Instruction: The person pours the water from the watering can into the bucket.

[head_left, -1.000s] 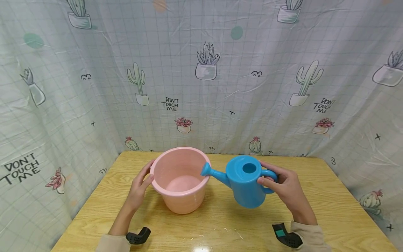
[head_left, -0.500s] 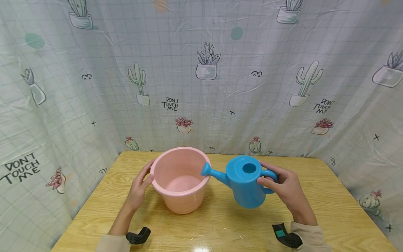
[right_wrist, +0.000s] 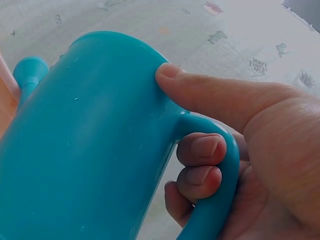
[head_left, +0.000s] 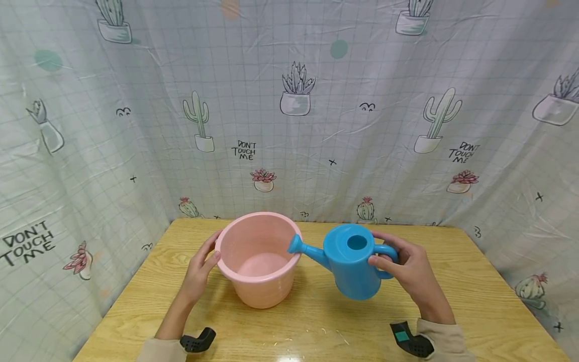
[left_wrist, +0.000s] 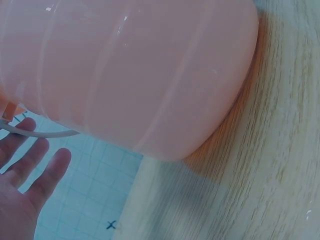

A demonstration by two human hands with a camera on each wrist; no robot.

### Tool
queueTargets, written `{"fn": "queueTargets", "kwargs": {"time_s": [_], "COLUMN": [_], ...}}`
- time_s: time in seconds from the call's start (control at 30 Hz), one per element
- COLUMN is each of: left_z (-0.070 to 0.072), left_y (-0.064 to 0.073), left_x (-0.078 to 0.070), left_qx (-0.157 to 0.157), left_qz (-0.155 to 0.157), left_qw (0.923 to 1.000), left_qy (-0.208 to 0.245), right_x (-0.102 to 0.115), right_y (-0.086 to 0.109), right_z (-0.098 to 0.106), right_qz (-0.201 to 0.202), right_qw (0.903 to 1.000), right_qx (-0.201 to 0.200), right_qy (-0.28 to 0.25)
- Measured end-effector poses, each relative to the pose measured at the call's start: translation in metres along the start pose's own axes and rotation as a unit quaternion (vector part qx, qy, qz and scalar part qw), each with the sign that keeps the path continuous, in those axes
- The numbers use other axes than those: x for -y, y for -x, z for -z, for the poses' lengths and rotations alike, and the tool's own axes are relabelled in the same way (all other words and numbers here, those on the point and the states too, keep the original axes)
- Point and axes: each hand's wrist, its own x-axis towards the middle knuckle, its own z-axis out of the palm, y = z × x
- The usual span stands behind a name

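Note:
A pink plastic bucket (head_left: 264,291) stands on the table, left of the middle. My left hand (head_left: 197,271) rests on its left side, thumb and forefinger at the rim from outside. In the left wrist view, the other fingers (left_wrist: 52,175) reach out fairly straight beside the bucket's thin grey handle (left_wrist: 50,134). My right hand (head_left: 413,266) grips the handle of a blue watering can (head_left: 355,276), fingers curled through the loop and thumb pressed on the can's body. The can's spout (head_left: 314,253) points left, and its flared tip overlaps the bucket's right rim. Small droplets dot the can.
The wood-grain table (head_left: 457,296) carries a few small wet spots near its front. A cactus-print curtain (head_left: 353,176) hangs behind and along both sides. Black devices (head_left: 199,340) sit at both wrists, by the beige sleeves.

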Motion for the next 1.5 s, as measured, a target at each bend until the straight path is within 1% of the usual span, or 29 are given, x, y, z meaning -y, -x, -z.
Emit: {"fn": "queueTargets", "kwargs": {"time_s": [0.57, 0.83, 1.1, 1.5], "left_z": [0.0002, 0.0006, 0.0004, -0.0003], "left_y": [0.001, 0.002, 0.0024, 0.0007], "left_x": [0.0002, 0.001, 0.0018, 0.0017], "left_qx": [-0.003, 0.0, 0.002, -0.001], "left_qz": [-0.001, -0.002, -0.004, -0.003], "left_qw": [1.0, 1.0, 1.0, 1.0], "left_qy": [0.001, -0.005, 0.002, 0.006], "right_x": [0.0002, -0.002, -0.0025, -0.0009], "right_y": [0.001, 0.001, 0.0009, 0.0003], "right_z": [-0.0006, 0.0003, 0.0003, -0.0005], "right_qz": [0.004, 0.012, 0.014, 0.016], "right_qw": [1.0, 0.9996, 0.9986, 0.9994], "right_qx": [-0.003, 0.002, 0.003, -0.011], "right_qy": [-0.006, -0.027, -0.051, -0.03]}}
